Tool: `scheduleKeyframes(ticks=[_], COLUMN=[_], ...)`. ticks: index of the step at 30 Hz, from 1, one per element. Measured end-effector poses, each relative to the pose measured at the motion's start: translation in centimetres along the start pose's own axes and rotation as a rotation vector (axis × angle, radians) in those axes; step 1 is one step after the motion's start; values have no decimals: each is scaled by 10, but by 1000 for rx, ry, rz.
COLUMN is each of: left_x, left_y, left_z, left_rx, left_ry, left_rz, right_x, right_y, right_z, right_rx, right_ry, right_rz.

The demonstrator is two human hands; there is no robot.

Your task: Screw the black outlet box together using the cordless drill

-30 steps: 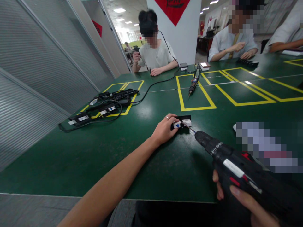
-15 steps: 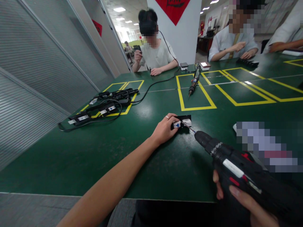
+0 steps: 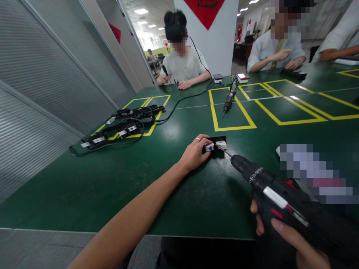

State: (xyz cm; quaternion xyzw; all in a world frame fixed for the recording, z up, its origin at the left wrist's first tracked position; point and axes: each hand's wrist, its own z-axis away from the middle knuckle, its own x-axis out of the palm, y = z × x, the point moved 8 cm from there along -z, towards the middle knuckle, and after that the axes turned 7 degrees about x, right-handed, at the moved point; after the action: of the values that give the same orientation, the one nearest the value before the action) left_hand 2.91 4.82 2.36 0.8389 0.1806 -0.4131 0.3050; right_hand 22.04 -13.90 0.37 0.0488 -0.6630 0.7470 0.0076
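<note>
My left hand (image 3: 196, 152) rests on the green table, its fingers closed on a small black part with white labels (image 3: 221, 144) and a blue mark. In my right hand (image 3: 291, 235) is a black and red cordless drill (image 3: 272, 190), gripped by its handle and pointing up and left. The long thin bit (image 3: 226, 152) reaches the black part beside my left fingers; whether its tip sits in a screw I cannot make out. My left fingers cover the left end of the part.
Black devices with cables (image 3: 129, 125) lie on the left. An electric screwdriver (image 3: 229, 102) lies within yellow tape (image 3: 235, 129). A blurred-out object (image 3: 311, 172) is to the right, beside the drill. Co-workers sit across the table (image 3: 112, 194), one holding a dark object (image 3: 164, 70).
My hands, the drill and the black part stay almost where they were. Across the table, the co-worker's raised hand has come down and the dark object in it has turned.
</note>
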Motion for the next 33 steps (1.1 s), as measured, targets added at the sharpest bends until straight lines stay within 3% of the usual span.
scheduleKeyframes(ticks=[8, 16, 23, 33], left_x=[0, 0, -2, 0], left_y=[-1, 1, 3, 1], left_z=[0, 0, 0, -2], left_rx=[-16, -6, 20, -15], left_ry=[-6, -6, -67, -20], left_rz=[7, 29, 79, 46], right_x=[-2, -3, -8, -5], right_y=[-3, -1, 5, 6], right_z=[3, 1, -1, 1], right_rx=[9, 38, 154, 113], right_ry=[56, 22, 51, 34], right_rz=[-19, 61, 126, 95])
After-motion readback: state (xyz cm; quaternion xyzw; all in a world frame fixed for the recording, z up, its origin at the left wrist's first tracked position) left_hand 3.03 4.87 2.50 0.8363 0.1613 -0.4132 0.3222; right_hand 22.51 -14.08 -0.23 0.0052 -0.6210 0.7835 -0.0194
